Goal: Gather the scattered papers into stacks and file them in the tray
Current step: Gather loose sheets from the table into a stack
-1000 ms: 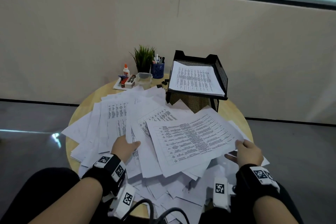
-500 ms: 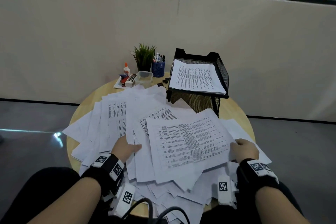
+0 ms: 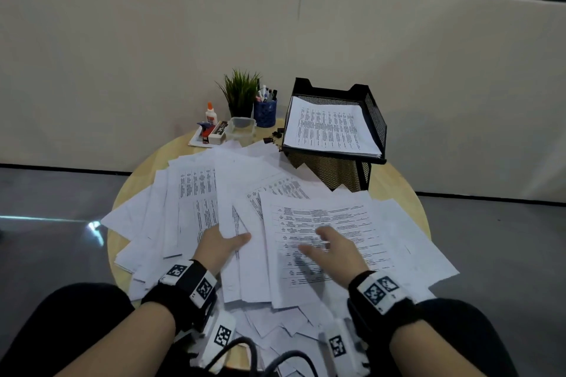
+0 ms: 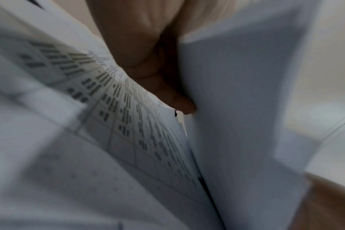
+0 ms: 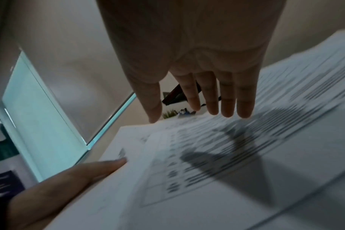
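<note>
Round wooden table (image 3: pixel 395 190), covered across its near and middle parts with loose printed papers (image 3: pixel 196 193), overlapping at odd angles and spilling past the near edge. Black mesh tray (image 3: pixel 375 119) stands at the far right of the table, raised on its frame, with a neat stack of printed sheets (image 3: pixel 329 128) already lying in it. Left hand (image 3: pixel 219 246) is at the near left of the heap: thumb lies on top of a bunch of sheets and, in the left wrist view, a curled finger (image 4: pixel 179 102) is tucked under a lifted white page, so it has hold of a few sheets at their near edge; how many is hard to tell, the view is blurred. Right hand (image 3: pixel 333 249) hovers flat above the topmost printed sheet (image 3: pixel 324 223), fingers (image 5: pixel 226 99) straight and close together, thumb out to the side, gripping nothing; its shadow falls on the page beneath. Far left of the table: small green plant (image 3: pixel 240 92), blue pen cup (image 3: pixel 265 112), glue bottle (image 3: pixel 210 113), clear plastic box (image 3: pixel 242 127), a few binder clips (image 3: pixel 274 136) just left of the tray. Beige wall (image 3: pixel 153 55) behind.
</note>
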### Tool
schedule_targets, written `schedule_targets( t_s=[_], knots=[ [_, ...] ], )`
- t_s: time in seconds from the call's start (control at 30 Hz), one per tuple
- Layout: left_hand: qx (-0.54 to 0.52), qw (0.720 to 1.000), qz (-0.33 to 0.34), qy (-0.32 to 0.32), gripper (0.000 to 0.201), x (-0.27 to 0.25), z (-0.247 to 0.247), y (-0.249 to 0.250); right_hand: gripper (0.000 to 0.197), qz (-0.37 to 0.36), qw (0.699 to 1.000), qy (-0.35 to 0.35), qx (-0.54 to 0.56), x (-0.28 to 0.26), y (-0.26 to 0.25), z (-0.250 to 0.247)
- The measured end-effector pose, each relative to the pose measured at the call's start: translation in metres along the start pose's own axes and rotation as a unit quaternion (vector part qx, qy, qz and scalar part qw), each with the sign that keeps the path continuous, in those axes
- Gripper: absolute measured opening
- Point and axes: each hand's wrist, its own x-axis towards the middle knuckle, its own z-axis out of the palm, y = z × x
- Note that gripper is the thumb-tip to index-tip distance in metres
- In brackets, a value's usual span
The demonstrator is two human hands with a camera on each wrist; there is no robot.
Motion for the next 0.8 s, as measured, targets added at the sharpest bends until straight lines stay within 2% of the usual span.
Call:
schedule_targets(
  t_s=[0.07, 0.2, 0.37, 0.5, 0.57, 0.8],
  knots=[
    [-0.013, 1.0, -0.003, -0.012, 0.019, -0.003, 0.007, 0.0, 0.075, 0.007, 1.0, -0.014, 0.013, 0.003, -0.013, 0.014],
    [0.008, 0.999, -0.015, -0.038, 0.03, 0.001, 0.015, -0.001, 0.087, 0.043, 0.999, 0.006, -0.008, 0.013, -0.027, 0.037],
    [0.027, 0.998, -0.014, -0.05, 0.058, 0.005, 0.011, -0.002, 0.055, 0.068, 0.996, 0.01, -0.062, 0.025, -0.029, 0.046],
    [0.052, 0.998, 0.0, -0.034, 0.031, 0.007, 0.008, 0.003, 0.044, 0.093, 0.988, -0.004, -0.124, 0.029, -0.02, 0.044],
    [0.062, 0.998, 0.009, -0.028, 0.03, 0.008, 0.005, 0.007, 0.035, 0.106, 0.986, 0.002, -0.126, 0.032, -0.012, 0.04],
    [0.102, 0.994, 0.034, -0.004, 0.027, 0.016, -0.014, 0.012, 0.03, 0.106, 0.979, 0.037, -0.168, 0.032, 0.005, 0.023]
  ],
)
